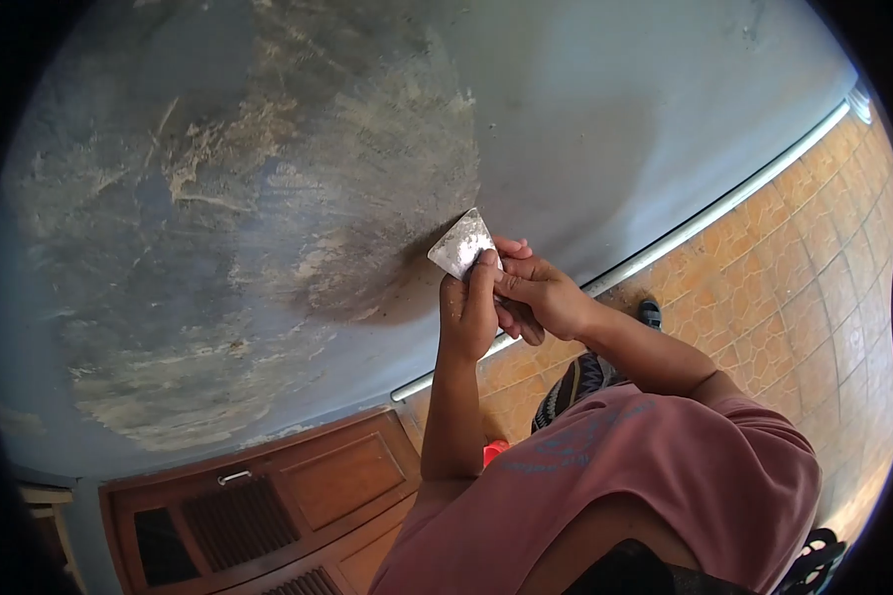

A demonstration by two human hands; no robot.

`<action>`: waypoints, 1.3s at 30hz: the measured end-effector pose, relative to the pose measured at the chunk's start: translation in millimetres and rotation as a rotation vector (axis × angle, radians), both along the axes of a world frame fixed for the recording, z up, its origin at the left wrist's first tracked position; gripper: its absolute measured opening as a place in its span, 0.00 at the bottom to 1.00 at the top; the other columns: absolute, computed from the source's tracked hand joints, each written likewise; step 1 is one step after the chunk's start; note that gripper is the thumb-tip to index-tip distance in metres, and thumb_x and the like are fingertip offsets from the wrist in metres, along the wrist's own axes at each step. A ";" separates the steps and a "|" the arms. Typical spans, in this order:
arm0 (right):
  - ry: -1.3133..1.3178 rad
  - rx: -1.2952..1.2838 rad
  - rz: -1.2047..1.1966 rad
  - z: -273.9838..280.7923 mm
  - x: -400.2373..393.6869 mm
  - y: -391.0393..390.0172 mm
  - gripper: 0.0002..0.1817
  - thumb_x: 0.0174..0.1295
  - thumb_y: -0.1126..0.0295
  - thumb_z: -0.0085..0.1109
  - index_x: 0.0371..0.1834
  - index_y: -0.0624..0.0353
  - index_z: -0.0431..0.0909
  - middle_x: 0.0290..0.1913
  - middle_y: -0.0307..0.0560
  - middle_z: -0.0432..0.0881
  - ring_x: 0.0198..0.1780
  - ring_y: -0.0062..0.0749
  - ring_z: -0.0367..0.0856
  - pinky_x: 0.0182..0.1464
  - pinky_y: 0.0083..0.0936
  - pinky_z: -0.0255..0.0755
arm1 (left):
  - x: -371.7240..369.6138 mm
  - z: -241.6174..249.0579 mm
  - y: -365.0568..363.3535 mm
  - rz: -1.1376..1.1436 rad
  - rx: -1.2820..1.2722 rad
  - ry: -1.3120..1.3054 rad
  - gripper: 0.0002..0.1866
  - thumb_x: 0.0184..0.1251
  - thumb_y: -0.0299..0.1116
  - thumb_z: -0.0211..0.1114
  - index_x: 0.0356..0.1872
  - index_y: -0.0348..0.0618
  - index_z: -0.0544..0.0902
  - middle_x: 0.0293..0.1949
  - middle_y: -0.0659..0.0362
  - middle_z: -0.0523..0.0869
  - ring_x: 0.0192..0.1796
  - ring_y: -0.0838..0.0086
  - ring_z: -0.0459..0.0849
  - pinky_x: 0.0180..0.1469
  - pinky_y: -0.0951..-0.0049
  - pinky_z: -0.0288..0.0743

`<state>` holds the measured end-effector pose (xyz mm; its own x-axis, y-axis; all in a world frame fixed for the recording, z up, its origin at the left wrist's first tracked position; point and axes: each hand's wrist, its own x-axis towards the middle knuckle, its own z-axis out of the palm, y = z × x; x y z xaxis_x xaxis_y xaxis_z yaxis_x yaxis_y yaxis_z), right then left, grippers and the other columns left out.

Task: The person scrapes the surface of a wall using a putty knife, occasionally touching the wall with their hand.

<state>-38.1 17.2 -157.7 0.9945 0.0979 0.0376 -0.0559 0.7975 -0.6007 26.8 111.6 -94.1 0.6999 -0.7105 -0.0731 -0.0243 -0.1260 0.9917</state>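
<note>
A putty knife with a shiny, smudged metal blade is held in front of the wall, its far corner at or very near the surface. My left hand is closed on it, the thumb pressed on the lower part of the blade. On the other side my right hand is closed around the handle end, which the fingers mostly hide. The wall around the blade is rough and patchy, with scraped grey and beige areas beside smoother blue-grey paint.
A brown wooden door with a metal handle is at the lower left. Orange patterned floor tiles run along the wall's base, edged by a pale strip. Below my arm is a small red object. A sandalled foot shows on the floor.
</note>
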 end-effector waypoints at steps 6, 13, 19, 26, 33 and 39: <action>0.133 -0.010 -0.060 15.3 -12.8 -1.6 0.19 0.74 0.54 0.39 0.37 0.58 0.71 0.17 0.37 0.68 0.12 0.18 0.64 0.09 0.15 0.52 | -1.4 -18.2 -10.4 -0.067 -0.200 0.121 0.12 0.75 0.36 0.40 0.45 0.37 0.68 0.44 0.45 0.81 0.50 0.59 0.83 0.54 0.61 0.77; 0.149 0.039 -0.258 19.6 -9.2 32.6 0.24 0.75 0.51 0.33 0.38 0.58 0.73 0.15 0.34 0.65 0.10 0.17 0.62 0.09 0.15 0.52 | -1.1 -5.3 -0.8 -0.028 0.054 0.064 0.14 0.76 0.35 0.39 0.41 0.34 0.67 0.35 0.47 0.82 0.35 0.60 0.86 0.40 0.64 0.82; -0.001 0.083 -0.373 -12.6 14.1 60.2 0.21 0.76 0.55 0.36 0.42 0.59 0.74 0.25 0.34 0.73 0.18 0.14 0.68 0.16 0.12 0.61 | 6.4 -3.7 8.8 -0.093 0.034 0.062 0.12 0.75 0.34 0.40 0.39 0.34 0.67 0.34 0.45 0.81 0.35 0.61 0.85 0.39 0.64 0.81; -0.015 0.086 -0.581 21.6 23.9 41.1 0.23 0.75 0.57 0.37 0.28 0.59 0.74 0.19 0.35 0.71 0.15 0.16 0.65 0.15 0.18 0.58 | 14.7 22.6 -21.6 -0.208 0.077 -0.132 0.18 0.75 0.37 0.39 0.33 0.32 0.71 0.33 0.45 0.82 0.35 0.60 0.85 0.40 0.64 0.80; -0.012 0.001 -0.578 3.9 29.8 58.4 0.22 0.74 0.54 0.40 0.32 0.59 0.75 0.24 0.33 0.71 0.20 0.14 0.67 0.17 0.15 0.59 | 15.4 11.3 1.0 -0.170 0.071 -0.088 0.19 0.75 0.40 0.39 0.32 0.33 0.70 0.34 0.43 0.82 0.36 0.56 0.85 0.40 0.61 0.80; 0.043 0.068 -0.457 32.6 4.7 31.5 0.24 0.75 0.54 0.37 0.26 0.59 0.72 0.16 0.35 0.67 0.12 0.18 0.60 0.13 0.20 0.54 | 13.1 25.5 -17.2 -0.225 0.097 -0.063 0.17 0.75 0.40 0.38 0.36 0.35 0.69 0.35 0.42 0.81 0.38 0.54 0.85 0.42 0.57 0.82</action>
